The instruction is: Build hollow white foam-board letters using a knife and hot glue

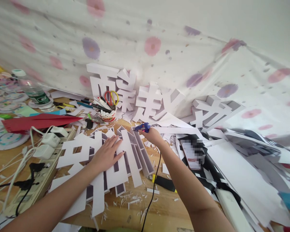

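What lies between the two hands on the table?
In the head view, only the white paper letter piece lies between the left hand, flat on it, and the right hand, holding the blue glue gun.

We see a blue glue gun (142,127) above white paper letters (103,161), beneath a white sheet (159,32) dotted pink and purple.

Craft workshop: paper letters (103,161), scissors (111,96), scraps (132,201) litter the table (164,212).
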Demonstrator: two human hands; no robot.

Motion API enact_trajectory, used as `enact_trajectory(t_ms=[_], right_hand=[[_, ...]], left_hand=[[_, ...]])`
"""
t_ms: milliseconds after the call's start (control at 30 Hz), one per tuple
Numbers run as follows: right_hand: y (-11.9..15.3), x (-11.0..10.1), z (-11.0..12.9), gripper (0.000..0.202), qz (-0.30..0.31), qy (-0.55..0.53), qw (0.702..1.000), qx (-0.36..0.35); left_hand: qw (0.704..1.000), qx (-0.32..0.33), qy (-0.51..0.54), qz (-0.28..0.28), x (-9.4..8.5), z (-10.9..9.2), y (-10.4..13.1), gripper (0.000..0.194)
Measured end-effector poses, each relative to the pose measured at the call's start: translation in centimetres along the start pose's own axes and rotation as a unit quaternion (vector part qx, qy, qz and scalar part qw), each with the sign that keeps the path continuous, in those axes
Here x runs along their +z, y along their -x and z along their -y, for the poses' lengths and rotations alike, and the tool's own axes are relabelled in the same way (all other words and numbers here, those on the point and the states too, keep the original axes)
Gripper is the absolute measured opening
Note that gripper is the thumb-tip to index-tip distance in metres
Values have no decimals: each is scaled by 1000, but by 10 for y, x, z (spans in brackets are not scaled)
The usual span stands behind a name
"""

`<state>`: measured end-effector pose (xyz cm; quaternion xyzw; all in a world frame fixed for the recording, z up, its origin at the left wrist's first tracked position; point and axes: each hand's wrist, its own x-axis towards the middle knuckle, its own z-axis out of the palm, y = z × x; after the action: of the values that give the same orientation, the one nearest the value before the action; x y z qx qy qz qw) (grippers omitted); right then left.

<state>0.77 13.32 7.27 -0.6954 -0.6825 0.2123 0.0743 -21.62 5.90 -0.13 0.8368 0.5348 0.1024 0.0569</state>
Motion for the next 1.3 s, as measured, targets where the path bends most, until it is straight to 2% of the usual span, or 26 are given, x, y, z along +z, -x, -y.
enact_trajectory(t_ms=[300, 533, 967, 1300], right_hand=[[10, -3, -6, 39, 10, 10, 1000, 14], [26, -9, -11, 42, 27, 14, 999, 26], [45, -10, -24, 40, 25, 30, 999, -7], [65, -19, -31, 37, 47, 54, 997, 6]], left_hand=[[1000, 5, 10, -21, 3, 1, 0, 62], [1000, -1, 1, -7, 1, 0, 0, 64], [1000, -1, 0, -14, 3, 2, 1, 64], [1000, 2, 8, -24, 5, 2, 1, 63]])
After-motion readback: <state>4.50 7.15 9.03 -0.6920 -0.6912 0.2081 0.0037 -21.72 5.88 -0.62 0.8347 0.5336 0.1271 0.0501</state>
